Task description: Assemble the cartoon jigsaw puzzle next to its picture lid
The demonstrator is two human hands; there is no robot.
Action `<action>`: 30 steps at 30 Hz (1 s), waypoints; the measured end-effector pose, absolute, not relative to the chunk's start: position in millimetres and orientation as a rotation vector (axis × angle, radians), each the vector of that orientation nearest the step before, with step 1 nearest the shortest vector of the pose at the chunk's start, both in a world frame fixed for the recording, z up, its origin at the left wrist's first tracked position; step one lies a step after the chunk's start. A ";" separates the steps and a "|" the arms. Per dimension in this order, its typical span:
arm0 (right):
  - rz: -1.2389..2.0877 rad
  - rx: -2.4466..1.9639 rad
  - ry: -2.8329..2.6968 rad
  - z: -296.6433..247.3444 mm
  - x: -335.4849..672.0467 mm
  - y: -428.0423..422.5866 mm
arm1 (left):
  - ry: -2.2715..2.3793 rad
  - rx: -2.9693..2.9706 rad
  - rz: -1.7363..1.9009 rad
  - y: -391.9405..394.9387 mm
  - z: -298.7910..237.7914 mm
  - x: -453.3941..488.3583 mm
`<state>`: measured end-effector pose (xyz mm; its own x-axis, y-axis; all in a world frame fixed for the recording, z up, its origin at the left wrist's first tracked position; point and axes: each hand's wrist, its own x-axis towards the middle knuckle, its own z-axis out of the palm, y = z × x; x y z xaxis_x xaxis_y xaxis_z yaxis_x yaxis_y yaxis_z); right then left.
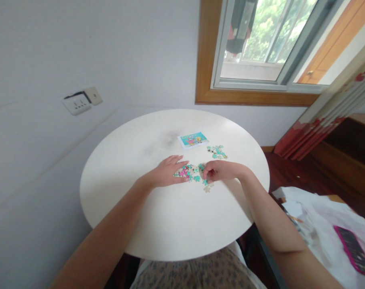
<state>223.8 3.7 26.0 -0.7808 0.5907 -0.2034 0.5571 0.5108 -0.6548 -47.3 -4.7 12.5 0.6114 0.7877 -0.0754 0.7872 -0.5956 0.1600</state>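
Note:
A cluster of small teal, pink and white jigsaw pieces (192, 173) lies near the middle of a round white table (146, 200). My left hand (167, 172) rests flat on the table, fingers stretched out, fingertips touching the cluster's left side. My right hand (218, 171) is curled at the cluster's right side, fingers pinched together over a piece I cannot make out clearly. A loose pale piece (206, 188) lies just in front of it. A second small group of pieces (217, 151) sits farther back, next to a picture card (193, 139).
The table stands against a white wall with a socket (76, 104) and below a wood-framed window (254, 52). A curtain (327, 116) hangs at right. A pink phone (354, 250) lies on white cloth at lower right.

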 end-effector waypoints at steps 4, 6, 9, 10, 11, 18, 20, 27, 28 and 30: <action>1.117 -1.037 -2.685 29.7 226.3 3.1 | 1.302 2.654 0.015 -4.9 12.0 -48.0; 1.113 -1.033 -2.684 31.5 227.6 2.7 | 1.299 2.652 0.014 -4.9 11.9 -48.2; 1.112 -1.029 -2.678 31.8 227.5 1.5 | 1.303 2.651 0.017 -4.5 11.3 -48.2; 1.103 -1.040 -2.675 31.4 226.8 0.9 | 1.304 2.651 0.020 -4.4 11.1 -48.2; 1.083 -1.053 -2.676 31.1 225.8 0.1 | 1.305 2.652 0.021 -4.3 10.9 -48.1; 0.804 -1.079 -2.708 35.2 216.8 -7.4 | 1.301 2.659 -0.003 -4.7 12.4 -47.5; 0.730 -1.064 -2.706 36.8 214.7 -8.7 | 1.295 2.660 0.008 -4.6 12.3 -47.7; 0.749 -1.071 -2.696 39.3 213.3 -10.3 | 1.304 2.667 -0.009 -4.3 12.4 -47.1; 0.749 -1.089 -2.695 39.6 213.3 -10.4 | 1.304 2.669 -0.012 -4.5 12.8 -46.9; 0.726 -1.112 -2.703 39.6 212.7 -10.4 | 1.302 2.673 -0.016 -4.8 13.3 -46.7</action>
<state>212.7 -10.4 39.6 -0.7200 0.6913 -0.0611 0.6289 0.6127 -0.4786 -46.7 -4.8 13.3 0.6191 0.7810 -0.0827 0.7827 -0.6050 0.1460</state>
